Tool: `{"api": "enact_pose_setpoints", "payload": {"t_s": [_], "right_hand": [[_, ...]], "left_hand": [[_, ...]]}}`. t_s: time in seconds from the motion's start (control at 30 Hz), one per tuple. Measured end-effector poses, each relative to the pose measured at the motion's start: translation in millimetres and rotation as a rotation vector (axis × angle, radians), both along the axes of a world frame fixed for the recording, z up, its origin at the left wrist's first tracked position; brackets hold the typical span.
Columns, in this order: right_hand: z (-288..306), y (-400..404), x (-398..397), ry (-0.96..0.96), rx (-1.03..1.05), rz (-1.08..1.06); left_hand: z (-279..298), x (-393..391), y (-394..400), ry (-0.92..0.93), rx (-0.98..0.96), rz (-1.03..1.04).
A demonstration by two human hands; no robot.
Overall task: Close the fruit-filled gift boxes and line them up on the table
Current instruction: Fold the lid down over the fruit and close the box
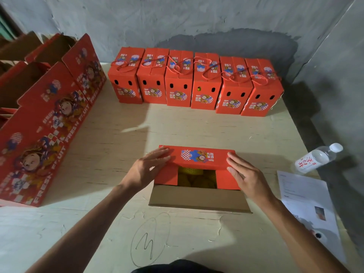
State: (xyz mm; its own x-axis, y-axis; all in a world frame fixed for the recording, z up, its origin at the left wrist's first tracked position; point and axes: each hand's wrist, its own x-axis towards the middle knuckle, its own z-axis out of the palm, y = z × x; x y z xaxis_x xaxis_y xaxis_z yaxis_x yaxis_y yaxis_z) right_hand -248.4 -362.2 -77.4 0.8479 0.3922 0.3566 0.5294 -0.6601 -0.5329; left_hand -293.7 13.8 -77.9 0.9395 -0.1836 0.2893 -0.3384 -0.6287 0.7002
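Pressing flat, L hand (146,170) & R hand (245,175) half-cover gift box (199,200); fruit (197,179) barely visible.

Dim, warm indoor light. The row of closed boxes (194,81) throws a dark shadow onto the wall behind it and shorter ones forward onto the pale worktop (118,138). Wide-angle bending curves the edges; focus is mildly soft.

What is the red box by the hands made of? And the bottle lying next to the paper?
The red box looks like cardboard: its outside is printed red with a slight sheen, while the near flap's inner face is plain matte brown. The bottle looks like clear plastic, see-through with a white cap and a printed label; glass cannot be ruled out from here.
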Motion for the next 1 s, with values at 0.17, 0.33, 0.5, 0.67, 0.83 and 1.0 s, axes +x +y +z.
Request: {"api": "enact_pose_setpoints", "payload": {"t_s": [0.17,0.33,0.5,0.67,0.83,1.0], "right_hand": [[0,5,-1,-0.034,0.005,-0.085],[1,9,0,-0.057,0.004,-0.116],[5,1,-3,-0.003,0.011,-0.002],[8,0,-3,0.082,0.027,-0.024],[2,6,-5,0.124,0.082,-0.076],[2,6,-3,0.151,0.088,-0.116]], "left_hand": [[-5,-9,-9,-0.152,0.051,0.133],[9,7,-16,-0.255,0.23,0.108],[-3,1,4,-0.164,0.16,-0.019],[-2,-2,-11,-0.027,0.108,0.102],[15,17,-32,0.178,0.393,0.179],[12,22,-60,0.446,0.619,0.183]]}}
